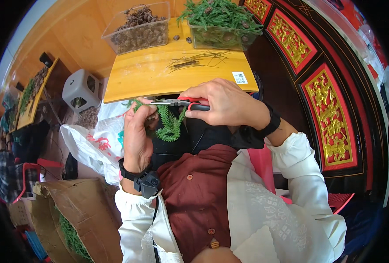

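My left hand [138, 133] pinches a green artificial pine sprig [169, 126] just in front of the table's near edge. A brownish lump, perhaps a pine cone, shows partly behind its fingers. Wrapped around the red and black handles of a pair of pliers is my right hand [231, 104]. The metal jaws of the pliers [168, 102] point left and reach the fingertips of my left hand, above the sprig. What the jaws grip, if anything, is too small to tell.
Thin dark wires [188, 62] lie on the yellow table [133, 79]. Behind them stand a clear bin of pine cones [141, 37] and a bin of green sprigs [223, 19]. Left are a grey stool [81, 90], a white plastic bag [91, 147] and a cardboard box [78, 197].
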Available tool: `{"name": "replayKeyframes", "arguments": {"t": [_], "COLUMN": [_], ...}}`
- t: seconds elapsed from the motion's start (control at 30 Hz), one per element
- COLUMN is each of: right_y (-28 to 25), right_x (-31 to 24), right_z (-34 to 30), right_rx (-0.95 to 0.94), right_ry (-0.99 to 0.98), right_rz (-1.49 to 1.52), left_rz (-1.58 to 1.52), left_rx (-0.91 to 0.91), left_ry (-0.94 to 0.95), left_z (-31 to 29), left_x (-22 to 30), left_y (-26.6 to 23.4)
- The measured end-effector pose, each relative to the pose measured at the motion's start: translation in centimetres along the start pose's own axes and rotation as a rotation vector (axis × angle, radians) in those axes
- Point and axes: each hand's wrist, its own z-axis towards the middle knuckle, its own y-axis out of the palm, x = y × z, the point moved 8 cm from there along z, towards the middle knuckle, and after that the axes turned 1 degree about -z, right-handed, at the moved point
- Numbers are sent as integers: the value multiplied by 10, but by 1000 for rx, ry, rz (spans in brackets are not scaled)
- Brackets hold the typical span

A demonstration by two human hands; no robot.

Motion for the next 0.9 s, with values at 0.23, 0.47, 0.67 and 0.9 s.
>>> {"name": "replayKeyframes", "arguments": {"t": [0.23, 0.47, 0.67, 0.9], "right_y": [-2, 2, 6, 3], "right_x": [-15, -18, -20, -24], "right_z": [-1, 1, 5, 5], "right_rx": [76, 175, 126, 207], "right_ry": [-66, -53, -64, -117], "right_rz": [45, 34, 23, -8], "left_rz": [-16, -24, 36, 16], "left_rx": [30, 86, 64, 52], "left_ry": [17, 68, 96, 92], "left_z": [-1, -4, -3, -4], "left_x": [7, 13, 17, 20], "left_y": [-3, -4, -8, -6]}}
